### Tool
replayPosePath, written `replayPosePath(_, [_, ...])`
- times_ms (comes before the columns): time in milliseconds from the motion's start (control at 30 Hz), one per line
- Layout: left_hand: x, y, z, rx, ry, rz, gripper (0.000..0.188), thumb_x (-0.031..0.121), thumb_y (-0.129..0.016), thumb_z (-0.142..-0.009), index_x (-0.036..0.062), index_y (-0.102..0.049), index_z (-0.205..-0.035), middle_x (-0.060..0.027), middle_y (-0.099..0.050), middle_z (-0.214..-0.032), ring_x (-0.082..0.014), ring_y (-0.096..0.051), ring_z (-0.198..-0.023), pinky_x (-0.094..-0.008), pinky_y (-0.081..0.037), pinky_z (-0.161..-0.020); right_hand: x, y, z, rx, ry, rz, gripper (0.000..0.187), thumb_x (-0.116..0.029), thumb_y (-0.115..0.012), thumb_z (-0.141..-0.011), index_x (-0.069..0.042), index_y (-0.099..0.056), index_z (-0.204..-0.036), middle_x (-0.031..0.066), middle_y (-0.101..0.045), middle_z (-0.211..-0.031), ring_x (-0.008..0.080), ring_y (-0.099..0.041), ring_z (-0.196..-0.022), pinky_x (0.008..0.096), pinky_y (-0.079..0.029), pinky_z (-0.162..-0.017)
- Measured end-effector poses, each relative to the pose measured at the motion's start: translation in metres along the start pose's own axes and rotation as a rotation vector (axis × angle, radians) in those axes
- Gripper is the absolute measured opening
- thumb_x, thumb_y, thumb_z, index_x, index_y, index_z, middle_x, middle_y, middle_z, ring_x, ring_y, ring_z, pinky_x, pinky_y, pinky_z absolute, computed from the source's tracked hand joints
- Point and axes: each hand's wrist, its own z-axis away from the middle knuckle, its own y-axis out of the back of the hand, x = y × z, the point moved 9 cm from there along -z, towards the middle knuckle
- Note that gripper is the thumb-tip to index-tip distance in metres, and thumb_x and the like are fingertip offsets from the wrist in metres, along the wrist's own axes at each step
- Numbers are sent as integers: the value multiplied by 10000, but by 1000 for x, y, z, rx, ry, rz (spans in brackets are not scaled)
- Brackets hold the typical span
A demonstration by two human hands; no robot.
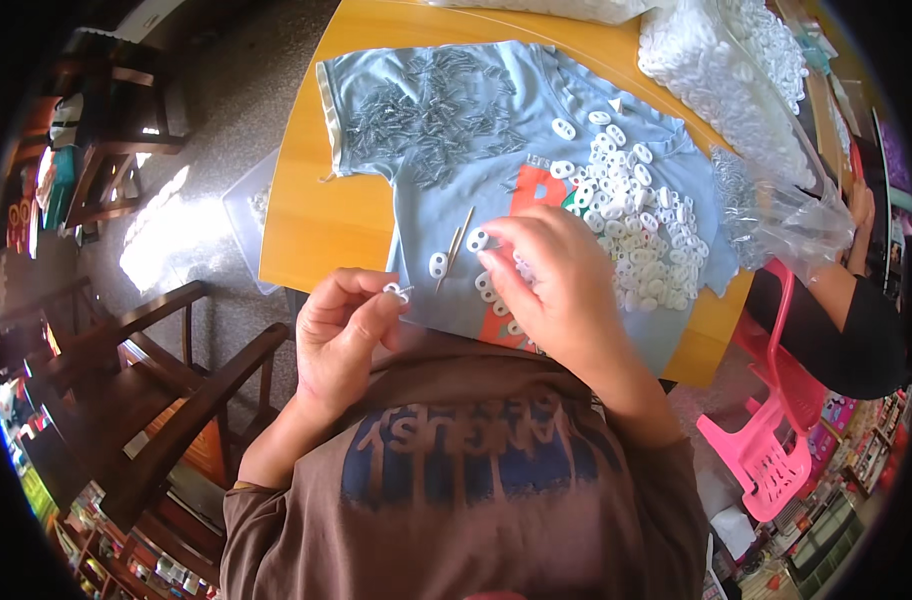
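Note:
My left hand (338, 335) is closed in a pinch on a small white plastic piece (397, 292), with a thin, shiny bit sticking out that is too small to make out. Between the thumb and fingers of my right hand (561, 280) is a white oval two-hole piece (478, 240), its holes facing left. Another white two-hole piece (438, 265) lies on the cloth between my hands, beside two thin sticks (456, 248). Under and behind my right hand spreads a heap of similar white pieces (656, 225). A pile of small metal springs (426, 110) covers the shirt's upper left.
The light blue T-shirt (416, 215) is spread over a yellow wooden table (311, 225). Large clear bags of white pieces (716, 85) stand at the back right, near more springs (741, 180). Wooden chairs (206, 380) are at left, a pink plastic chair (776, 420) and another person's arm (856, 250) at right.

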Motion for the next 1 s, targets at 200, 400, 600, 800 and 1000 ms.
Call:
replayPosePath(200, [6, 9, 4, 47, -50, 65, 130, 21, -578, -836, 3, -572, -965, -72, -614, -782, -82, -514, -584, -202, -431, -547, -24, -26, 1, -90, 193, 114, 210, -70, -647, -693, -80, -574, -891, 39, -507, -815, 225, -507, -783, 358, -406, -706])
replayPosePath(400, [11, 16, 4, 44, -83, 83, 140, 21, -576, -836, 4, -568, -976, -78, -614, -780, -82, -510, -580, -199, -420, -544, -27, -46, -4, -195, 335, 301, 212, -104, -613, -696, -72, -594, -905, 42, -495, -835, 209, -483, -814, 337, -397, -721])
replayPosePath(600, [10, 20, 5, 50, -80, 95, 139, 33, -580, -840, 6, -562, -975, -75, -614, -796, -77, -505, -584, -196, -416, -544, -27, -47, -9, -239, 324, 173, 105, -96, -620, -687, -60, -543, -749, 57, -495, -824, 213, -489, -819, 342, -396, -723])
replayPosePath(800, [16, 10, 3, 19, -76, 91, 135, 32, -574, -844, 6, -557, -975, -64, -615, -801, -74, -509, -596, -194, -418, -548, 6, -42, 0, -207, -437, -1040, 94, -42, -616, -814, -24, -539, -864, -12, -562, -779, 44, -520, -667, 197, -420, -580])
replayPosePath(1000, [19, -20, -1, -93, 4, 110, 143, 19, -555, -850, -2, -554, -992, -55, -618, -812, -60, -511, -595, -180, -418, -550, 5, -37, 8, -195, -617, -1317, 104, -53, -598, -840, -33, -533, -919, -31, -552, -801, 8, -495, -679, 150, -404, -580])
